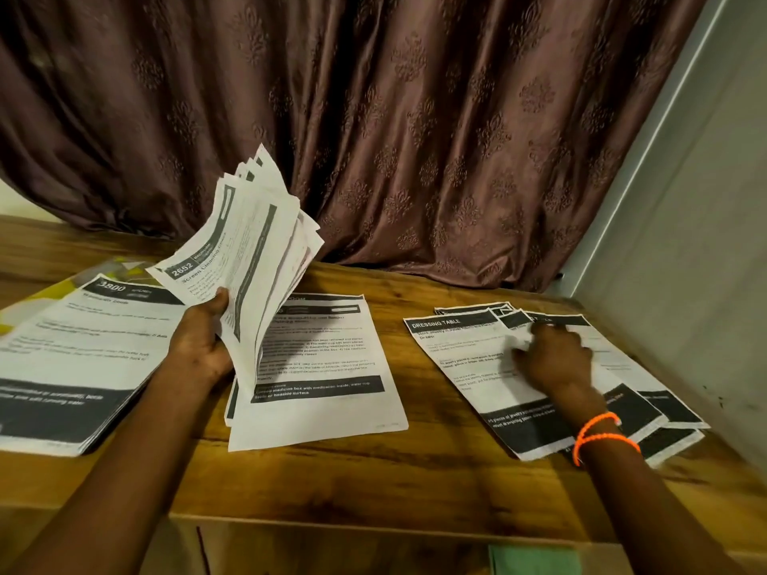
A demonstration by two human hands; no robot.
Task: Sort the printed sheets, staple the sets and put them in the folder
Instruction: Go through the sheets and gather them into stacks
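My left hand (pixel 203 338) grips a fanned stack of printed sheets (pixel 249 242) raised above the wooden table (pixel 373 483); its top sheet reads "2652". Flat on the table lie three piles: a thick left pile (pixel 79 359) headed "3800", a middle pile (pixel 328 367), and a right pile (pixel 469 350) headed "DRESSING TABLE". My right hand (pixel 554 359), with orange bands at the wrist, rests on the right pile, fingers spread over the top sheet. A yellow and white folder (pixel 54 290) peeks out beneath the left pile. No stapler is in view.
A brown patterned curtain (pixel 415 139) hangs along the table's far edge. A grey wall (pixel 685 284) closes off the right side. A green object (pixel 535 560) shows below the table's front edge.
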